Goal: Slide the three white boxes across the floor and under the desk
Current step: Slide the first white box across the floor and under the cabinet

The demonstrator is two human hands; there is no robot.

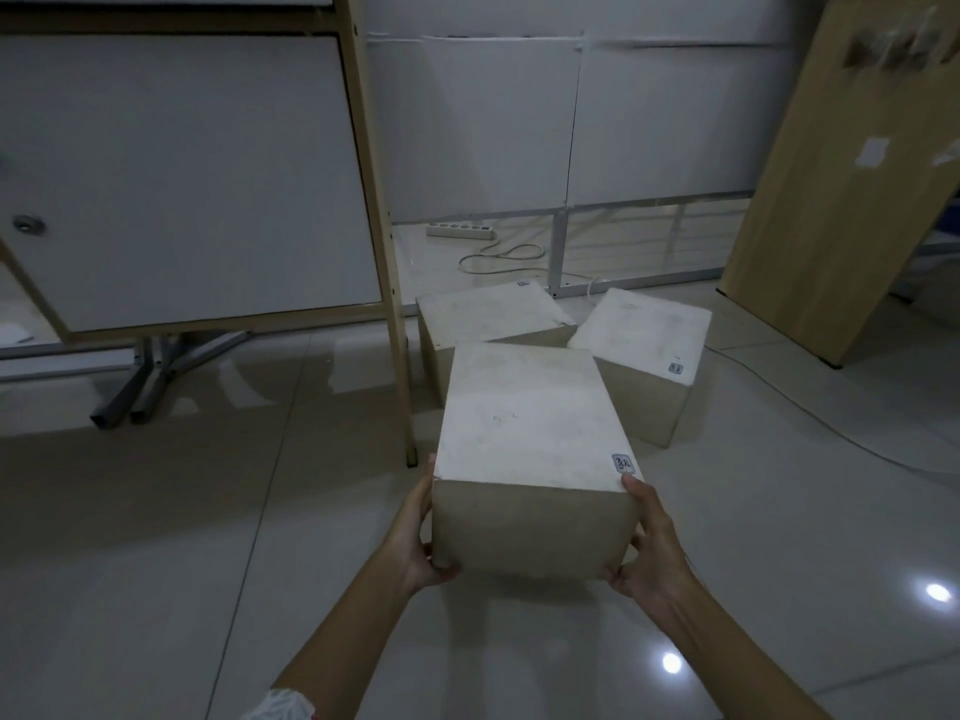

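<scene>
Both hands, left [415, 532] and right [649, 548], clasp the near lower corners of a matte, chalky white box [530, 423] on glossy floor tiles [208, 511].

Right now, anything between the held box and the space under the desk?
Yes. The other two white boxes sit directly ahead of the held box, touching or nearly touching its far end. Both hands grip its near corners.

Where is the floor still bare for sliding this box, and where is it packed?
Crowded straight ahead: the held box, gripped by the left hand and right hand, butts against the left rear box and right rear box. Bare tile lies left of the wooden leg, and right of the boxes up to the leaning board, crossed by a thin cable.
</scene>
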